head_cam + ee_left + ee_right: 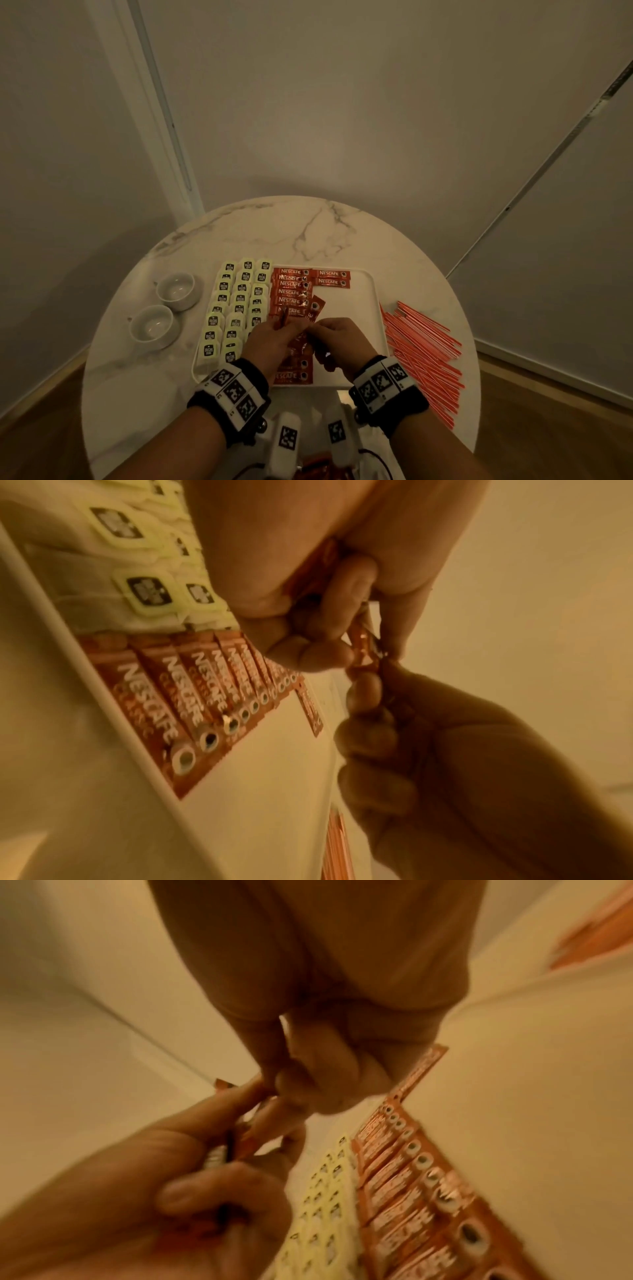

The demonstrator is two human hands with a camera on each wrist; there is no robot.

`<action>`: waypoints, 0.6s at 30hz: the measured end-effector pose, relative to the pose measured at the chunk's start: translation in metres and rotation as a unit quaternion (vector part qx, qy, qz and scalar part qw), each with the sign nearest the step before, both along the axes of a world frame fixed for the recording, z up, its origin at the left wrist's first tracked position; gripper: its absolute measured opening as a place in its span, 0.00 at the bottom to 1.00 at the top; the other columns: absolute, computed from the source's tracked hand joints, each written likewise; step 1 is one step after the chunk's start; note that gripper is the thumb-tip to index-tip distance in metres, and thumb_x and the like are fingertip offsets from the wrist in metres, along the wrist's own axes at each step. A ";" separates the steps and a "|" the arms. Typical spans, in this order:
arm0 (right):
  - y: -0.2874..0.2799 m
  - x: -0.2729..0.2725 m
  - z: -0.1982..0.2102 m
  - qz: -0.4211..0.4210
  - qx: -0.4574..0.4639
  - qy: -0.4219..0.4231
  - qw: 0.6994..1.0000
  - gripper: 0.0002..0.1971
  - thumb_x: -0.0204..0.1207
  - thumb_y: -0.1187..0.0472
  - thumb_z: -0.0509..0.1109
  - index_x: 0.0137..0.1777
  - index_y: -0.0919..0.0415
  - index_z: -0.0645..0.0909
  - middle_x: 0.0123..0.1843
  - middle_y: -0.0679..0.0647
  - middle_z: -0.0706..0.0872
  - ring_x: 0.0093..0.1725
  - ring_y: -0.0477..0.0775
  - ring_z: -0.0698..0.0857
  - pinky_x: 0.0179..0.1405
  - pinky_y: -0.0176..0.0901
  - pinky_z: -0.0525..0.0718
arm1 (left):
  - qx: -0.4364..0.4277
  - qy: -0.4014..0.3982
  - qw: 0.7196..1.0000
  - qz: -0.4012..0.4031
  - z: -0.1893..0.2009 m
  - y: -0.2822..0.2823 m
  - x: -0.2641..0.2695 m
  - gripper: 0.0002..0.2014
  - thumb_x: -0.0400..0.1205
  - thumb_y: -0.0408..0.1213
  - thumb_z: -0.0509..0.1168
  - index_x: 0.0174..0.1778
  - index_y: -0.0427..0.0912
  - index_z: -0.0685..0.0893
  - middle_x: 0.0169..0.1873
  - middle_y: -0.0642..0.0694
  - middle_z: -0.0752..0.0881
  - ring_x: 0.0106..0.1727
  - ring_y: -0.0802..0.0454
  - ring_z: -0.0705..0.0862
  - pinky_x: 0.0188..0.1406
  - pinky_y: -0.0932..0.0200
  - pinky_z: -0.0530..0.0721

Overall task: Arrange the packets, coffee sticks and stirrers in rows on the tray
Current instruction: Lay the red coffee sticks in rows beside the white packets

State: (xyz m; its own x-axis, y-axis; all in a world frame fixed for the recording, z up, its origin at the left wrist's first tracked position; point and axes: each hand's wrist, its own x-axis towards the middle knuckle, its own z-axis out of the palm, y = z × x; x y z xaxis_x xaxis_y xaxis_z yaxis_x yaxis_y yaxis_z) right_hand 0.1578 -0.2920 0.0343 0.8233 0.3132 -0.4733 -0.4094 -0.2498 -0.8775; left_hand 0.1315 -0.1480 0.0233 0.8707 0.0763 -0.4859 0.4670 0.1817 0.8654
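Head view: left hand (270, 339) and right hand (337, 337) meet over the near middle of the white tray (371, 291), fingers of both curled round a small bundle of red coffee sticks (303, 337) held between them. One stick (317, 308) juts up and away from the grip, tilted. Directly beyond and below the grip, a column of laid coffee sticks (291, 291) runs away from the person; two more sticks (332, 278) lie at the far end, to the right of the column. Left of the grip: pale packets (239, 298) in three rows on the tray. Well right of the grip, off the tray: pile of red stirrers (423, 353) on the round marble table (308, 226). Far left of the grip: two white cups (164, 308)

Left wrist view: left fingers (318, 631) pinch the stick ends (363, 642); right hand (479, 764) grips them from below. Row of laid sticks (192, 696) lies left of the grip

Right wrist view: blurred. Right fingers (318, 1085) are curled at the bundle; left hand (171, 1177) clasps sticks (246, 1139) below. Laid sticks (411, 1177) and packets (325, 1204) sit lower right of the grip
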 end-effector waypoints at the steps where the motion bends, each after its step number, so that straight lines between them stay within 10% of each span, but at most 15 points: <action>1: -0.001 0.002 -0.001 0.005 -0.020 0.004 1.000 0.15 0.81 0.53 0.66 0.41 0.63 0.85 0.34 0.57 0.85 0.26 0.49 0.78 0.22 0.38 0.74 | 0.014 -0.002 1.000 -0.002 0.001 0.002 0.002 0.08 0.79 0.43 0.71 0.49 0.45 0.89 0.45 0.42 0.92 0.48 0.40 0.91 0.58 0.34 0.85; 10: -0.023 0.029 -0.010 -0.075 0.051 0.033 0.995 0.04 0.77 0.65 0.70 0.41 0.62 0.82 0.30 0.53 0.81 0.27 0.47 0.74 0.24 0.38 0.71 | 0.188 -0.024 0.971 -0.144 -0.003 0.020 0.010 0.03 0.74 0.39 0.76 0.42 0.46 0.91 0.41 0.47 0.92 0.45 0.49 0.91 0.53 0.50 0.87; 18: -0.055 0.083 -0.036 -0.235 -0.098 0.087 0.963 0.08 0.81 0.63 0.65 0.46 0.67 0.83 0.36 0.58 0.85 0.32 0.53 0.82 0.28 0.41 0.80 | 0.199 0.018 0.979 -0.048 -0.018 0.044 -0.003 0.08 0.81 0.38 0.69 0.38 0.38 0.88 0.33 0.48 0.88 0.29 0.57 0.83 0.32 0.61 0.79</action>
State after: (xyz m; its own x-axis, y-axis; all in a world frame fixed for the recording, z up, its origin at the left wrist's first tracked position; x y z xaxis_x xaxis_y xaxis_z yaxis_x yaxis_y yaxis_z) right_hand 0.2412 -0.3472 -0.0020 0.7555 -0.1840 -0.6288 -0.6540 -0.1558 -0.7402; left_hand 0.1283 -0.1045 0.0050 0.8662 0.1846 -0.4644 0.4965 -0.2128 0.8415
